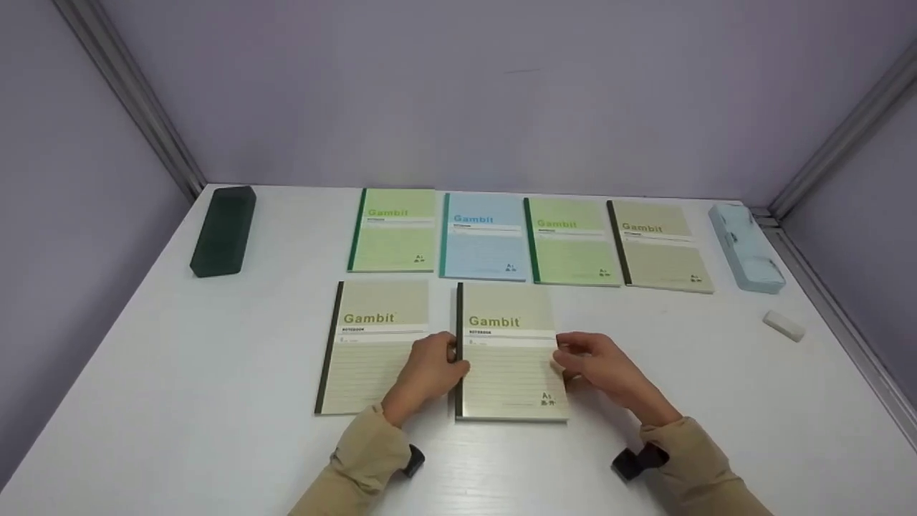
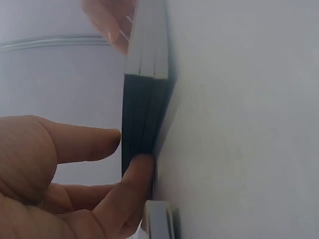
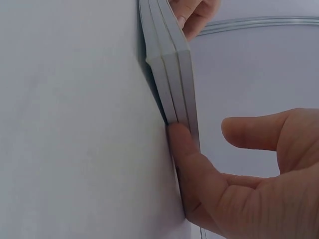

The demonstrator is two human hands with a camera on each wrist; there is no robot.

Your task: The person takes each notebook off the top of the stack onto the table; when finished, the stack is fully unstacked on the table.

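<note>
A stack of notebooks with a beige cover (image 1: pixel 509 380) lies in front of me; three layers show in its page edges (image 3: pixel 172 74). My left hand (image 1: pixel 430 369) is at its dark spine (image 2: pixel 142 107). In the left wrist view the thumb meets the cover's edge and a fingertip rests low on the spine. On the opposite side, my right hand (image 1: pixel 602 365) touches the page edges with a finger, its thumb (image 3: pixel 251 132) held apart from the stack. Another beige notebook (image 1: pixel 372 373) lies to the left, partly hidden by my left hand.
Along the back lie a green notebook (image 1: pixel 392 244), a blue notebook (image 1: pixel 483 251), a second green notebook (image 1: pixel 573 251) and a beige notebook (image 1: pixel 663 254). A dark green case (image 1: pixel 223 233) is at far left. At far right are a light blue case (image 1: pixel 747 247) and a white eraser (image 1: pixel 784 326).
</note>
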